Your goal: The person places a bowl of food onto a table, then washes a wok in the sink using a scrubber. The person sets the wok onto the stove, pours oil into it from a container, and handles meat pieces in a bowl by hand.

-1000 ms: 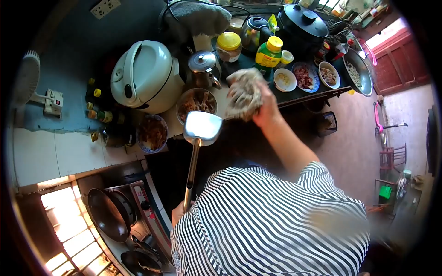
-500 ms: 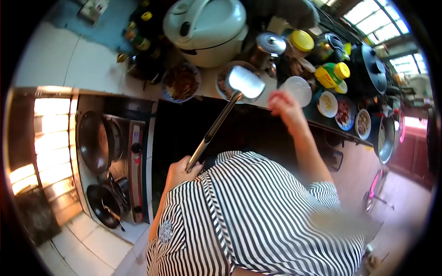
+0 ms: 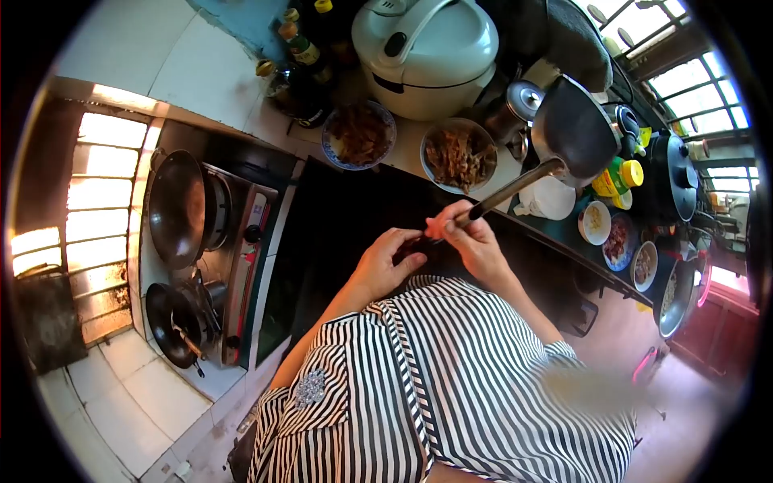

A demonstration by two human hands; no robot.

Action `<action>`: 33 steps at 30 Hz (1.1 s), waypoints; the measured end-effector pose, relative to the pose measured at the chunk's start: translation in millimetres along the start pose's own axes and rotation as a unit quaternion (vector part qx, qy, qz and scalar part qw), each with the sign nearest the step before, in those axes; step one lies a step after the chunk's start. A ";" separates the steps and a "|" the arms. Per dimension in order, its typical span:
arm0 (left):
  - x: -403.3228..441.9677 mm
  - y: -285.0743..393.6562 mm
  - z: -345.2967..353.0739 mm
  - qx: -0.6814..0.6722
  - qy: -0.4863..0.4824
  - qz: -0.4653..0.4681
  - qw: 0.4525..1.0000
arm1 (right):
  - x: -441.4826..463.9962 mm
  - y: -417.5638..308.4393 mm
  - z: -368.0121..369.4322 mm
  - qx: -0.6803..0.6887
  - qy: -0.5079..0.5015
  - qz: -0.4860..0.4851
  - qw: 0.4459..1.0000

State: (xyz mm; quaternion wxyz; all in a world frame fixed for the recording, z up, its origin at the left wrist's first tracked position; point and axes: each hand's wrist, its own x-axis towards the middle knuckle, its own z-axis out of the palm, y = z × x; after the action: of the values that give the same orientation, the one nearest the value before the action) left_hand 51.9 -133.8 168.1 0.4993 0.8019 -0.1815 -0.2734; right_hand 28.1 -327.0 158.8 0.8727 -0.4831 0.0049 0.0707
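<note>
A metal wok spatula (image 3: 573, 133) slants up to the right in front of me, its broad blade over the counter. My right hand (image 3: 475, 239) is closed around the lower part of its handle. My left hand (image 3: 390, 264) is beside the handle's lower end, thumb and fingers apart; whether a fingertip touches the handle I cannot tell. Behind the handle, a bowl of brown cooked food (image 3: 459, 157) sits at the counter's edge. Left of it is a patterned bowl with more brown food (image 3: 359, 135).
A rice cooker (image 3: 427, 48) stands at the back, dark bottles (image 3: 302, 56) to its left. On the left are a wok (image 3: 177, 209) and a smaller pan (image 3: 171, 322) on the stove. Small bowls of ingredients (image 3: 618, 241) line the right counter, near a yellow-capped bottle (image 3: 630, 173).
The spatula has passed from my left hand to my right hand and its blade has swung right. My right hand has come in from the right. The view has shifted.
</note>
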 end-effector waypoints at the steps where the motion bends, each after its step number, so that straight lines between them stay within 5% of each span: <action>1: -0.6 -7.4 1.1 -0.026 0.024 -0.027 0.999 | -2.7 -1.7 -4.1 -0.026 0.039 -0.003 0.999; 6: -10.2 -26.1 -11.9 -0.049 0.059 -0.120 0.990 | 2.1 -25.6 -15.8 -0.246 0.049 -0.019 0.968; 8: -13.5 -22.1 -16.8 -0.056 0.051 -0.116 0.990 | 9.2 -29.8 -5.3 -0.431 0.029 -0.031 0.901; 10: -16.3 -11.8 -13.5 -0.350 0.035 -0.088 0.932 | 21.8 -26.1 16.2 -0.460 -0.021 -0.028 0.887; 12: -16.5 -14.5 -6.5 -0.501 0.064 -0.039 0.862 | 32.6 -22.4 44.0 -0.478 -0.097 0.017 0.873; 14: -21.3 -10.4 -11.5 -0.464 0.136 -0.053 0.874 | 39.7 -3.0 64.7 -0.468 -0.174 -0.002 0.866; 17: -36.9 -19.2 -23.8 -0.531 0.220 -0.019 0.818 | 48.6 28.2 82.4 -0.492 -0.249 -0.055 0.832; 20: -42.2 -49.2 -49.0 -0.536 0.324 0.013 0.779 | 56.2 20.3 90.6 -0.518 -0.280 0.010 0.809; 25: -56.7 -49.1 -104.9 -0.571 0.288 0.072 0.765 | 62.4 30.7 114.1 -0.505 -0.266 0.123 0.811; 27: -54.2 -50.6 -86.6 -0.562 0.269 0.018 0.782 | 68.9 44.2 133.7 -0.436 -0.240 0.056 0.866; 31: -48.6 -22.8 -73.4 -0.484 0.343 0.003 0.805 | 89.1 59.9 139.9 -0.499 -0.338 0.039 0.797; 33: -64.8 -30.7 -93.6 -0.457 0.360 0.007 0.813 | 75.3 37.7 134.7 -0.455 -0.294 0.023 0.840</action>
State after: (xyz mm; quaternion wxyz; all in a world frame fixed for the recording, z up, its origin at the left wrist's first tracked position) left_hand 59.6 -18.1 190.1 0.8396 0.5215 0.1512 -0.0126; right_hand 89.7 -184.7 193.0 0.5128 -0.7823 -0.2738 0.2237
